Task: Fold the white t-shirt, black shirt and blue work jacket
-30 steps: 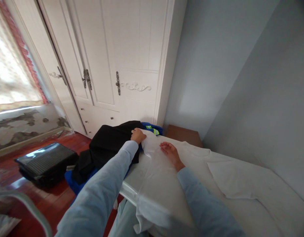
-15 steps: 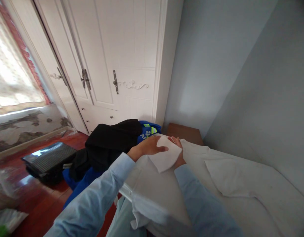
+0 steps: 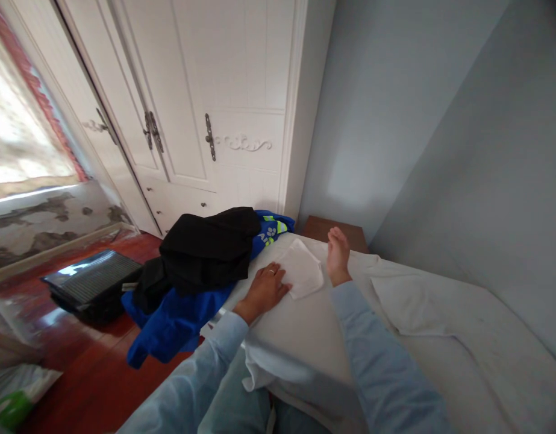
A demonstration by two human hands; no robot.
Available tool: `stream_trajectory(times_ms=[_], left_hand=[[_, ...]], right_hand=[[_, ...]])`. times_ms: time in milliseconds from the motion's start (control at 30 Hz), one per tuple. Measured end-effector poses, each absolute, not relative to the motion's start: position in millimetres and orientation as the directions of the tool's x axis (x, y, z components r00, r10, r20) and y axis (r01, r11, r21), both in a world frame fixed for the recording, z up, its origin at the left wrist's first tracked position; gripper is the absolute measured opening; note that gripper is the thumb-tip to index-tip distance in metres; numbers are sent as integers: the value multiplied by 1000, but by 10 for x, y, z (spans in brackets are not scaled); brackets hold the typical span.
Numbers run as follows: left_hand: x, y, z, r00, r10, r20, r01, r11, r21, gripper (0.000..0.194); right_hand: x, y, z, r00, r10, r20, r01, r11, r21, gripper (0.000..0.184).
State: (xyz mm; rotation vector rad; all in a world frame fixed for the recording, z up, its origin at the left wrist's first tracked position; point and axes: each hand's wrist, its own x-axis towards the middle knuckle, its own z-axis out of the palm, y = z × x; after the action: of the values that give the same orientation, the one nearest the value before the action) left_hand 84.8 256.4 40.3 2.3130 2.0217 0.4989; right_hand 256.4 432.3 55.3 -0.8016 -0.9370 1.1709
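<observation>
A small folded white cloth (image 3: 302, 270) lies flat on the white-covered surface in front of me. At its lower left corner rests my left hand (image 3: 265, 290), palm down with fingers spread, a ring on one finger; it holds nothing. My right hand (image 3: 338, 256) is held up just to the right of the cloth, apart from it. Its fingers point upward and nothing shows in them. The white sheet (image 3: 305, 331) spreads under both forearms and hangs over the near edge.
Black clothing (image 3: 209, 244) and blue clothing (image 3: 182, 316) are heaped at the surface's left edge. Another white fabric piece (image 3: 411, 304) lies to the right. Behind stand a white wardrobe (image 3: 246, 72) and a brown box-like piece (image 3: 334, 230). A black case (image 3: 92, 283) sits on the red floor.
Both hands have let go of the white cloth, which now lies flat on the sheet. My left hand has come down toward me; my right has moved right and up off it.
</observation>
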Motion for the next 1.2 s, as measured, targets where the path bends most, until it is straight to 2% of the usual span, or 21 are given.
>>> stream_trajectory(times_ms=[67, 133, 167, 200, 267, 300, 367, 567, 633, 800, 1033, 1200], left_hand=[[834, 2564, 353, 90, 964, 248, 960, -151, 238, 49], [822, 2560, 328, 87, 962, 259, 956, -154, 251, 47], [817, 2556, 327, 93, 961, 260, 954, -160, 252, 46], [811, 2554, 334, 99, 961, 260, 954, -166, 249, 46], [800, 2558, 380, 110, 961, 253, 956, -172, 237, 44], [794, 2568, 419, 115, 964, 239, 957, -172, 232, 42], [790, 2609, 522, 119, 971, 208, 960, -165, 224, 37], [858, 2816, 659, 170, 939, 299, 956, -231, 183, 42], [884, 2864, 555, 189, 947, 259, 955, -239, 178, 48], [895, 2893, 298, 164, 971, 177, 963, -196, 186, 60], [911, 2895, 325, 146, 978, 147, 965, -174, 195, 62], [910, 2894, 353, 139, 982, 131, 964, -164, 209, 64]], right_hand=[[2570, 4231, 690, 119, 903, 412, -294, 428, -855, 58], [2526, 4126, 753, -32, 811, 585, -179, 571, -801, 48], [2489, 4080, 740, -149, 772, 618, -99, 610, -786, 43], [2449, 4043, 697, -285, 734, 616, 23, 647, -762, 40], [2372, 4000, 540, -527, 681, 509, 300, 709, -638, 37], [2342, 3992, 445, -599, 672, 435, 408, 724, -557, 36], [2308, 3998, 273, -656, 678, 332, 519, 724, -454, 36], [2320, 4083, 122, -663, 675, 322, 543, 731, -413, 45], [2333, 4123, 106, -662, 673, 332, 545, 735, -404, 47], [2366, 4216, 12, -642, 698, 315, 576, 712, -402, 39], [2341, 4149, 21, -683, 660, 314, 580, 751, -317, 44], [2634, 4190, 73, -714, 657, 242, 609, 753, -249, 49]])
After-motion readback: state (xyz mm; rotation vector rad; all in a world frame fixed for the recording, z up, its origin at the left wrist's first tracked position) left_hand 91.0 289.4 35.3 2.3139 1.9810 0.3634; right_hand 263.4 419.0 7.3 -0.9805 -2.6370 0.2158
